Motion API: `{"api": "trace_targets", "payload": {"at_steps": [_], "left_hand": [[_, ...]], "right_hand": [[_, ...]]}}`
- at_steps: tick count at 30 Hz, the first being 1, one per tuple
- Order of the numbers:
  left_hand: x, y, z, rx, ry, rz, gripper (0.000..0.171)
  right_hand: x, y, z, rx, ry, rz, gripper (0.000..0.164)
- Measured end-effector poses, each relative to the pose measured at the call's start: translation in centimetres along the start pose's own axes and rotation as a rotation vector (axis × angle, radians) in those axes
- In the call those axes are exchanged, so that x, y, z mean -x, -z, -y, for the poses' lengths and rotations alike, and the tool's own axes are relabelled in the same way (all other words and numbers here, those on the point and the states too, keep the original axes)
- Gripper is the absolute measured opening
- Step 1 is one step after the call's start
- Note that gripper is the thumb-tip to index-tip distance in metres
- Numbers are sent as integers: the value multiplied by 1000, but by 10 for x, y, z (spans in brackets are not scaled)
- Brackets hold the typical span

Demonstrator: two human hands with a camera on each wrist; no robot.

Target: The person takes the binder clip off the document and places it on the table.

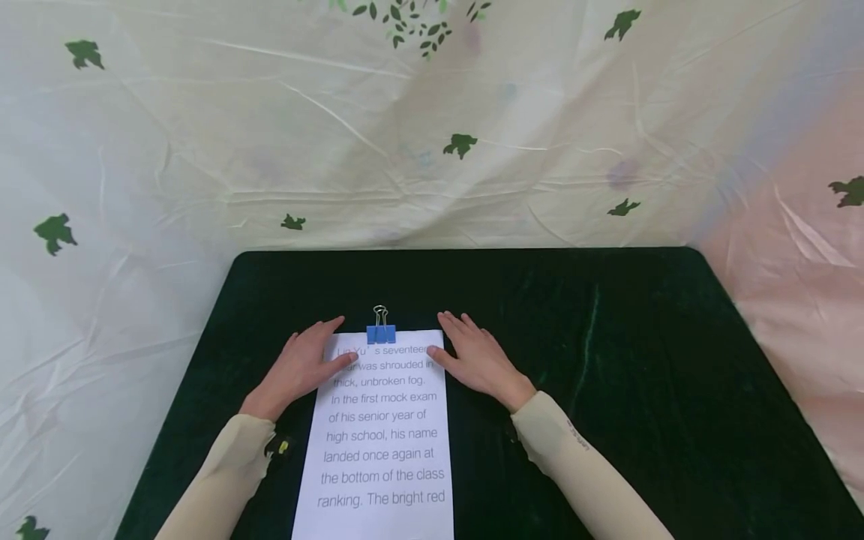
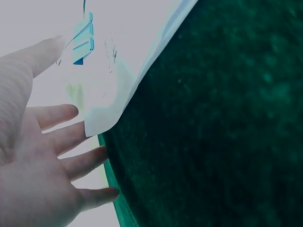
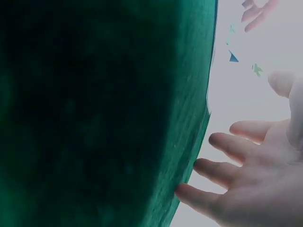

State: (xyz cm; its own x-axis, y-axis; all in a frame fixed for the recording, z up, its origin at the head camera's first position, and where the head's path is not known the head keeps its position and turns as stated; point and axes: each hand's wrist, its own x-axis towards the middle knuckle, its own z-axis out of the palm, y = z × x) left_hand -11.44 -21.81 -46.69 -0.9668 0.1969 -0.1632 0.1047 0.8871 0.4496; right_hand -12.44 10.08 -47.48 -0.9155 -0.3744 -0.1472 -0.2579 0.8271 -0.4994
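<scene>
Printed white paper sheets [image 1: 385, 442] lie lengthwise on the dark green table, with a blue binder clip [image 1: 381, 334] on their top edge. My left hand [image 1: 304, 367] is at the upper left corner, fingers spread and straight, its thumb over the paper. In the left wrist view the paper's corner [image 2: 102, 120] overlaps a fingertip. At the upper right corner is my right hand [image 1: 479, 356], also with straight, spread fingers, its thumb tip at the paper's edge. Whether either thumb presses the paper, I cannot tell.
A dark green velvety cloth [image 1: 641, 390] covers the table, whose corners are rounded. Behind and at both sides hangs a pale curtain [image 1: 364, 150] printed with green birds and leaves. By the left sleeve sits a small dark object with a yellow spot [image 1: 283, 448].
</scene>
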Motion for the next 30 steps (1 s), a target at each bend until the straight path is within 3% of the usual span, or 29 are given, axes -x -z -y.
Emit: {"api": "trace_targets", "payload": {"at_steps": [10, 18, 25, 30], "left_hand": [[-3, -1, 0, -13, -3, -24, 74], [-3, -4, -1, 6, 4, -53, 57], [-3, -8, 2, 80, 12, -73, 31], [-5, -8, 2, 123, 9, -92, 23]], "right_hand": [[-6, -2, 8, -1, 22, -39, 63], [-12, -2, 9, -146, 9, -82, 54], [-15, -2, 5, -252, -22, -103, 25], [-11, 2, 3, -276, -18, -134, 16]]}}
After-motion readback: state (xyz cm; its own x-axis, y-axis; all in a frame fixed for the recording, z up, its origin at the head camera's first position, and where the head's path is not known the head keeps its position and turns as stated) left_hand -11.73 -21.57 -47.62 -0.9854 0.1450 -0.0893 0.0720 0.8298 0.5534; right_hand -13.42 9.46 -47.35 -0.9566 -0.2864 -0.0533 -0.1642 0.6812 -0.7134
